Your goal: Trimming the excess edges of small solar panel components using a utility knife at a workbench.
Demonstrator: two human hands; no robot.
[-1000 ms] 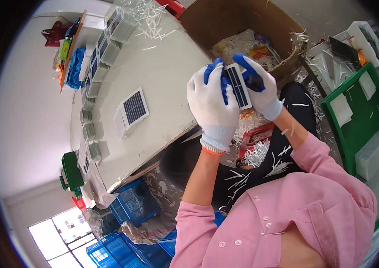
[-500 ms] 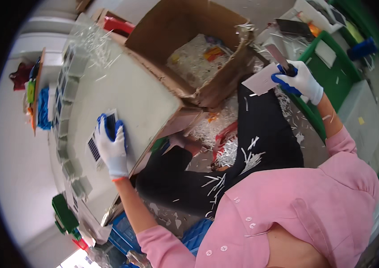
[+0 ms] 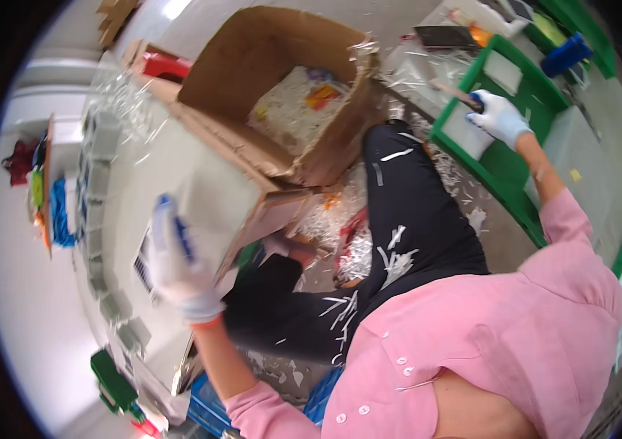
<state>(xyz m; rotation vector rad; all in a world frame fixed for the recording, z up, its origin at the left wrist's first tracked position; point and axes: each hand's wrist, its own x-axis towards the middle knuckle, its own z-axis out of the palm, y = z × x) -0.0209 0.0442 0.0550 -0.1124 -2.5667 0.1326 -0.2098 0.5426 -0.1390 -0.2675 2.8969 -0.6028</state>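
Observation:
My left hand [image 3: 175, 260], in a white glove with blue-coated fingers, is raised over the near edge of the worktable [image 3: 208, 175]. Motion smears its fingers, so whether they hold anything cannot be told. Beside it, partly covered, a striped dark panel [image 3: 142, 265] lies on the tabletop. On the right, my gloved right hand [image 3: 501, 119] is closed around the dark handle of a flat-bladed knife [image 3: 457, 93], its blade pointing up and left. Under that hand, a white card [image 3: 467, 137] is in the green tray [image 3: 497, 179]; whether my fingers still touch it is unclear.
A large cardboard box [image 3: 234, 69] with paper scraps stands beyond the table. Grey blocks [image 3: 96, 197] line the table's left edge. Paper shreds [image 3: 358, 256] cover the floor and my legs. A blue cylinder [image 3: 567, 55] lies past the tray, near a dark flat plate [image 3: 445, 36].
My left hand has lifted from the dark panel on the table and blurs with motion. My right hand has brought the white card down into the green tray, still gripping the knife. The view has shifted.

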